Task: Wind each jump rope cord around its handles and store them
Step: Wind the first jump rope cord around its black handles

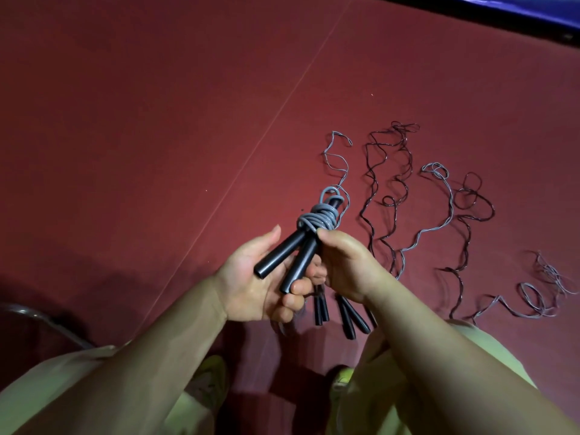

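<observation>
Two black jump rope handles (292, 259) lie side by side across my left hand (260, 284), which cups them from below. A grey cord (320, 216) is wound in several turns around their upper ends. My right hand (348, 265) pinches the cord just under the coil, and the loose grey tail (340, 158) trails off onto the floor. Behind my hands, more black handles (348, 318) lie on the red floor. Their dark cords (386, 183) and grey cords (445, 215) stretch away in wavy lines.
The floor is red matting (157, 120) with a thin seam running diagonally. A blue padded edge (518, 7) borders the far right corner. A curved metal tube (47, 321) shows at the lower left. My knees and yellow-green shoes (210, 381) fill the bottom.
</observation>
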`<state>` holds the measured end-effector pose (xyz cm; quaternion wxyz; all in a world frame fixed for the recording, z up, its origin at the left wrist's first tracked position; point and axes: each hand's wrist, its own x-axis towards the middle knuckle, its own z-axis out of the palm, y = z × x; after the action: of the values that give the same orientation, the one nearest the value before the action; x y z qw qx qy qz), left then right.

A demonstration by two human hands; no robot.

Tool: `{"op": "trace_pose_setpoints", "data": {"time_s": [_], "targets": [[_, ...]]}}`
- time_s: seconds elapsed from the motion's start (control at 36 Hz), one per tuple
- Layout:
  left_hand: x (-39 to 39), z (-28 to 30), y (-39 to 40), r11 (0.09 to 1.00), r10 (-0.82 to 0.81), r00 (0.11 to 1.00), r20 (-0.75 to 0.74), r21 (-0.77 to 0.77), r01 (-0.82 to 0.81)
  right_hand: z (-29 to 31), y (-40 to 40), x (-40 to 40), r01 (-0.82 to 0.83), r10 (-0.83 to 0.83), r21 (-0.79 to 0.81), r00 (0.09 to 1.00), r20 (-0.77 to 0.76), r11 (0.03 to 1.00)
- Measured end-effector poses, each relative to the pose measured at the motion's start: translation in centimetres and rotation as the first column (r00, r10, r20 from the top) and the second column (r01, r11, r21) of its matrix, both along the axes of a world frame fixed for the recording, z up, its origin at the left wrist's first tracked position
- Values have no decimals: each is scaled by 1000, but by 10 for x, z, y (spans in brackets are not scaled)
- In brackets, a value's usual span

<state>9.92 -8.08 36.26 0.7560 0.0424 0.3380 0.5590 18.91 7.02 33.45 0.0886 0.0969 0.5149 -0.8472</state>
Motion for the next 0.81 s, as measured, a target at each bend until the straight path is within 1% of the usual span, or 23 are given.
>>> {"op": "trace_pose_setpoints", "data": {"time_s": [0.06, 0.11, 0.14, 0.17, 0.22, 0.25, 0.31, 0.42, 0.53, 0.58, 0.61, 0.64, 0.69, 0.72, 0.81], "targets": [[-2, 1, 1, 1000, 9, 1000, -8, -10, -9, 1, 0, -1, 27, -27, 18, 1000, -16, 999], [-6, 1, 0, 999, 26, 999, -31, -24, -27, 2, -1, -3, 88, -87, 96, 996, -14, 991], [-8, 1, 1, 999, 33, 998, -50, -41, -35, 3, -1, -3, 117, -120, 172, 993, 3, 978], [-9, 1, 1, 997, 34, 996, -85, -70, -40, 4, -1, -4, 131, -145, 282, 989, 28, 951], [-11, -3, 2, 985, 9, 975, -221, -164, -47, 6, -1, -4, 134, -204, 485, 975, 92, 864], [-10, -5, 2, 976, -9, 955, -295, -210, -55, 7, -1, -3, 140, -237, 527, 964, 122, 838], [-8, -8, 5, 961, -28, 922, -387, -263, -81, 7, -1, -2, 160, -272, 528, 952, 141, 834], [-4, -11, 8, 948, -30, 870, -492, -291, -132, 5, -4, -5, 175, -310, 545, 936, 166, 820], [1, -18, 11, 929, -65, 786, -615, -326, -178, -2, -8, -6, 122, -333, 661, 921, 203, 740], [3, -19, 13, 919, -76, 722, -688, -329, -217, -5, -8, -6, 104, -335, 689, 918, 210, 717], [3, -20, 13, 918, -80, 675, -733, -319, -237, -5, -8, -6, 97, -332, 689, 918, 217, 718], [3, -22, 14, 917, -93, 611, -786, -306, -254, -5, -8, -6, 82, -323, 687, 918, 230, 722], [0, -26, 13, 918, -154, 451, -879, -297, -264, -6, -7, -6, 37, -306, 687, 912, 275, 726], [-1, -26, 12, 917, -185, 389, -903, -301, -263, -7, -7, -6, 20, -299, 679, 907, 297, 734], [-3, -25, 11, 905, -278, 272, -921, -346, -247, -9, -6, -5, -2, -273, 613, 895, 354, 790]]}}
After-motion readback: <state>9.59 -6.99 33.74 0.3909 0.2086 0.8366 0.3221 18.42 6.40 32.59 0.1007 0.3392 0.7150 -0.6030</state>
